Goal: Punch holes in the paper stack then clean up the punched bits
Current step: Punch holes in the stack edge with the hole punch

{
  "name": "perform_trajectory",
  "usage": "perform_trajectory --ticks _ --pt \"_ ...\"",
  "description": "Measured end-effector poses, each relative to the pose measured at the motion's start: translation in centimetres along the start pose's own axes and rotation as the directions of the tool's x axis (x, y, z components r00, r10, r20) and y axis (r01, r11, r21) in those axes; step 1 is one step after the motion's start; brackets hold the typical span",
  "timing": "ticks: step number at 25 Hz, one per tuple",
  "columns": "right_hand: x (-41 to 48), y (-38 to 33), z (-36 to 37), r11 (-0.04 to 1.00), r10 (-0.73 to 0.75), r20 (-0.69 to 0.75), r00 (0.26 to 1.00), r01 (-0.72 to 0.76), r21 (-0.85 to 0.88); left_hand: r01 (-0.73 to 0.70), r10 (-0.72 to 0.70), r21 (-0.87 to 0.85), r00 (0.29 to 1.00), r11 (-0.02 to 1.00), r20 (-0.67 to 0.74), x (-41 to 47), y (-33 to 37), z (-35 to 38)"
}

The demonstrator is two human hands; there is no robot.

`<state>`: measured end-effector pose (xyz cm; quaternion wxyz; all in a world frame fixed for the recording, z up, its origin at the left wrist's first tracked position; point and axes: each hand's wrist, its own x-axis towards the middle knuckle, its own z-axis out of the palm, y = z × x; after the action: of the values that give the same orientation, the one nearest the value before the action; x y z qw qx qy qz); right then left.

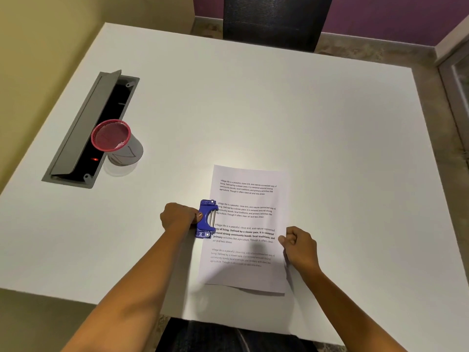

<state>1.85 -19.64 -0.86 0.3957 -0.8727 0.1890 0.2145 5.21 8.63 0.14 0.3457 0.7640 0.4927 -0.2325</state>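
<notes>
A stack of printed white paper (247, 224) lies on the white table (253, 110) near its front edge. A blue hole punch (206, 219) sits over the middle of the stack's left edge, which is slid into its slot. My left hand (179, 216) grips the punch from its left side, thumb on the handle. My right hand (300, 246) pinches the right edge of the stack with closed fingers. No punched bits are visible on the table.
A red mesh cup (115, 141) stands at the left of the table, beside an open grey cable tray (91, 128) set into the tabletop. A dark chair (274, 19) stands behind the far edge. A wall runs along the left.
</notes>
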Motion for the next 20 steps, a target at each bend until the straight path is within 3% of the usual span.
perform_trajectory --ticks 6,11,20 --pt "0.2 0.3 0.1 1.000 0.000 -0.003 1.000 0.000 0.002 -0.009 0.012 -0.062 0.999 0.998 0.051 0.3 -0.1 0.3" --pt "0.2 0.4 -0.3 1.000 0.015 0.038 0.999 -0.016 0.016 -0.083 0.080 -0.218 0.996 0.972 -0.025 -0.5 -0.8 0.7" --pt "-0.1 0.7 -1.6 0.988 0.008 0.096 0.995 -0.023 0.156 -0.224 0.209 -0.147 0.971 0.963 -0.113 -3.3 0.0 0.4"
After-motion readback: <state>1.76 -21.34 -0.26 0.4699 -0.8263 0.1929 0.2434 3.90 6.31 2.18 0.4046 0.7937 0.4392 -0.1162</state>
